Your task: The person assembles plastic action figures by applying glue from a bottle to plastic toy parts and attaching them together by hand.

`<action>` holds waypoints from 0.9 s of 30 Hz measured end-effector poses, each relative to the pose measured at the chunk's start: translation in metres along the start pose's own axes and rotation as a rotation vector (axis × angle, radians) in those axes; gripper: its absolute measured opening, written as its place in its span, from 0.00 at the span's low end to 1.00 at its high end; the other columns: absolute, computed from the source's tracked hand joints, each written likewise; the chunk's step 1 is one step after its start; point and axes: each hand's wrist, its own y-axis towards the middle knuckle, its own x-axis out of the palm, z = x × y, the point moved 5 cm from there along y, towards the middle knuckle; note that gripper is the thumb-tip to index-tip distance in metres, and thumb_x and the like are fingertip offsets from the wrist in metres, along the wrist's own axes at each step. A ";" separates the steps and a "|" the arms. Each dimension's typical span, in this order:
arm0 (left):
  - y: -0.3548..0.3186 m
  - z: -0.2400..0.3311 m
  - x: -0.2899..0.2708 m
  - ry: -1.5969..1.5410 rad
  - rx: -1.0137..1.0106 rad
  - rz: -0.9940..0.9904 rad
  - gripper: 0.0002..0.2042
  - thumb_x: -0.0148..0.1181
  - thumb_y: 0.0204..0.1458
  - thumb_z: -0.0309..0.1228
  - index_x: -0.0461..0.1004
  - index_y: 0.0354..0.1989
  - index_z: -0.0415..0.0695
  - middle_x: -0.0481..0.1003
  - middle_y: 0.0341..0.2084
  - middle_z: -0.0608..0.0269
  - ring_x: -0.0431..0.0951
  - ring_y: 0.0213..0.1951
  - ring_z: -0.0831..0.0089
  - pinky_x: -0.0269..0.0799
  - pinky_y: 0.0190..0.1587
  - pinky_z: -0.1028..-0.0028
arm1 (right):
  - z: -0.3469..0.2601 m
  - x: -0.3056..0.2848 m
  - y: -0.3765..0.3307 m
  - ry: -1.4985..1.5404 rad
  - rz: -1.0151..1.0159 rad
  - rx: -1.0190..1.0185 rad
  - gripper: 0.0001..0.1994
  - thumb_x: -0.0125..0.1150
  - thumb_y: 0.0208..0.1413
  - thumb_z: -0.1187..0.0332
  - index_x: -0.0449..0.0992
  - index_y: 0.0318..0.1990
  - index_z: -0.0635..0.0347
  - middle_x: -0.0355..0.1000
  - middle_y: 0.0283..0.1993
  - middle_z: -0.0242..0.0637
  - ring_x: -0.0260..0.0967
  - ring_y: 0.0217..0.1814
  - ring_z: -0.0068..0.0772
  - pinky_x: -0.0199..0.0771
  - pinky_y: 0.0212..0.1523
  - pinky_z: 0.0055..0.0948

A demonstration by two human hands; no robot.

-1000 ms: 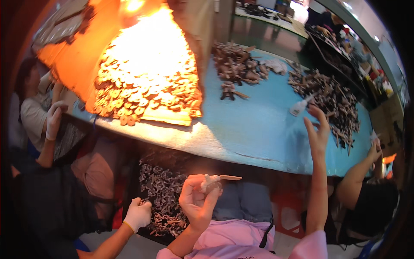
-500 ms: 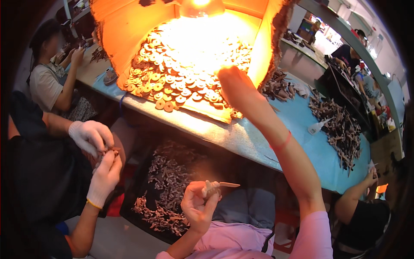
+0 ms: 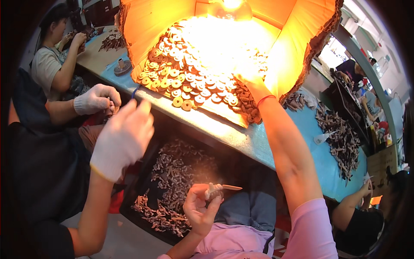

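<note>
My left hand [image 3: 199, 213] is raised over my lap, thumb and fingers pinched round a small grey-brown moulded piece [image 3: 214, 192]. A flat, pale, tapered strip [image 3: 232, 187] juts from it to the right. My right arm stretches up into an open cardboard box [image 3: 144, 30] under a bright lamp [image 3: 228, 9]. There my right hand [image 3: 252, 84] is at the right side of a heap of small ring-shaped discs [image 3: 176, 83]. Glare washes out its fingers, so whether it holds a disc cannot be seen.
Below the table edge sits a black tray [image 3: 137, 216] of small brownish pieces. A co-worker's white-gloved hand [image 3: 123, 140] is close on the left. On the blue tabletop [image 3: 302, 129] lie a pile of slender brown parts [image 3: 340, 144] and a small white bottle [image 3: 322, 137].
My right hand has shifted lower along the right side of the disc heap. My left hand keeps its hold. The co-worker's gloved hand has risen toward the table, and the whole view has turned slightly.
</note>
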 end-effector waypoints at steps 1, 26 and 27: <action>0.000 0.000 -0.001 -0.002 0.001 -0.004 0.11 0.55 0.45 0.15 0.64 0.37 0.36 0.68 0.35 0.57 0.72 0.33 0.76 0.72 0.35 0.78 | -0.002 0.000 -0.003 -0.010 0.020 -0.011 0.09 0.46 0.49 0.71 0.73 0.26 0.62 0.70 0.27 0.51 0.69 0.30 0.51 0.70 0.31 0.42; 0.003 -0.018 0.014 0.073 -0.002 -0.016 0.15 0.53 0.44 0.16 0.65 0.41 0.42 0.70 0.37 0.57 0.72 0.37 0.72 0.75 0.27 0.74 | -0.019 -0.105 -0.163 0.902 -0.196 0.101 0.05 0.57 0.48 0.78 0.76 0.33 0.66 0.70 0.25 0.36 0.69 0.25 0.24 0.71 0.26 0.20; 0.003 -0.022 0.023 0.056 -0.035 -0.038 0.14 0.53 0.44 0.14 0.65 0.39 0.40 0.69 0.36 0.57 0.72 0.34 0.75 0.75 0.29 0.75 | 0.000 -0.113 -0.189 1.100 -0.220 0.259 0.05 0.57 0.48 0.78 0.75 0.34 0.66 0.70 0.25 0.35 0.68 0.25 0.22 0.70 0.24 0.19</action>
